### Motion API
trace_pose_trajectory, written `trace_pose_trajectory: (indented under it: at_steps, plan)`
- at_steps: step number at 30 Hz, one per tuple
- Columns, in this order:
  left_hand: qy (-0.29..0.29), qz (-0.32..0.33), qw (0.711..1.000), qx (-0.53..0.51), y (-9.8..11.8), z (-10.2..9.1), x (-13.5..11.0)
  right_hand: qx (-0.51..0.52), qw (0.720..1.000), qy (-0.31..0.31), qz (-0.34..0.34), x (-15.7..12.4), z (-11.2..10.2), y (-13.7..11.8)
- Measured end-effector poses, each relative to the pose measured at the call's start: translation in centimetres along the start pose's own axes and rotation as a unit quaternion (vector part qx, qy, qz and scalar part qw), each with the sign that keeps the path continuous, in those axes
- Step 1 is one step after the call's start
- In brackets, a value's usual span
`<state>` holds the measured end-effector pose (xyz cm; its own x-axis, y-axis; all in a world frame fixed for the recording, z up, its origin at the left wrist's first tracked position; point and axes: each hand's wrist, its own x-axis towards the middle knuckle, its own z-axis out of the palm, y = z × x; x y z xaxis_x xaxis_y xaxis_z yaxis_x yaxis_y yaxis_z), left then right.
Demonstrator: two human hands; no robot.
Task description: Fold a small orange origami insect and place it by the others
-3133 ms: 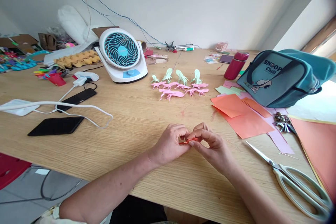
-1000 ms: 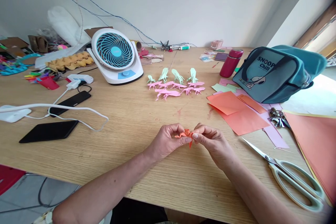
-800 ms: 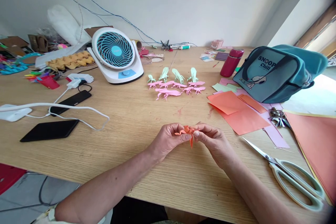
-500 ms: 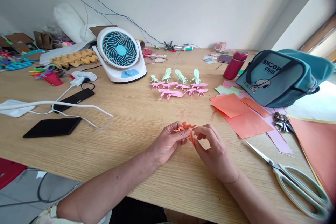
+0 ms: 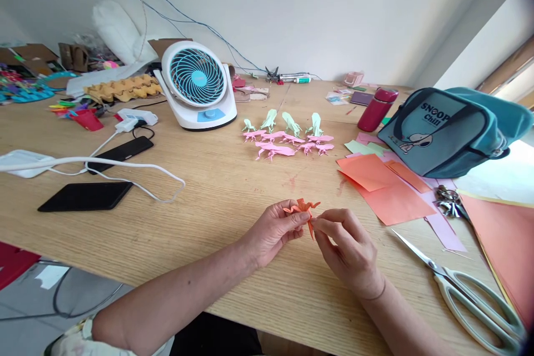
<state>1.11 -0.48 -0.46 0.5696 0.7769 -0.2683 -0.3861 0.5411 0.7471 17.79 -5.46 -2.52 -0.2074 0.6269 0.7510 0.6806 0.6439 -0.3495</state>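
Well, one orange figure was up btwn the L hand & R hand, above the desk nr its front edge. L hand had it pinched btwn thumb & fingers; R hand was narrow, fingertips against its hanging point, tho I couldn't tell if they gripped it. Farther back stood pink figures, green ones just behind, fan to the L. Off R lay orange sheets, w/ scissors nr the front, bag & flask beyond.
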Motion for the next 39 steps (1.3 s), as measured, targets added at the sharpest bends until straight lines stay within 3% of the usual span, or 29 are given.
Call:
trace_pose_trajectory:
  at_steps: [9, 20, 30, 39]
  plan:
    - [0.002, 0.036, 0.995, 0.095, 0.3, 0.06, -0.15, 0.004, 0.999, -0.03, -0.023, 0.03, -0.26, 0.07]
    - [0.004, 0.06, 0.993, 0.105, 0.11, -0.11, 0.02, -0.019, 0.998, -0.043, -0.031, -0.16, -0.18, -0.01]
    - [0.018, 0.094, 0.983, 0.155, 0.44, 0.07, 0.07, 0.048, 0.997, -0.004, 0.054, 0.22, 0.13, -0.44]
    - [0.055, 0.124, 0.955, 0.262, 0.07, -0.17, 0.27, 0.036, 0.995, -0.051, 0.081, 0.37, 0.03, -0.03]
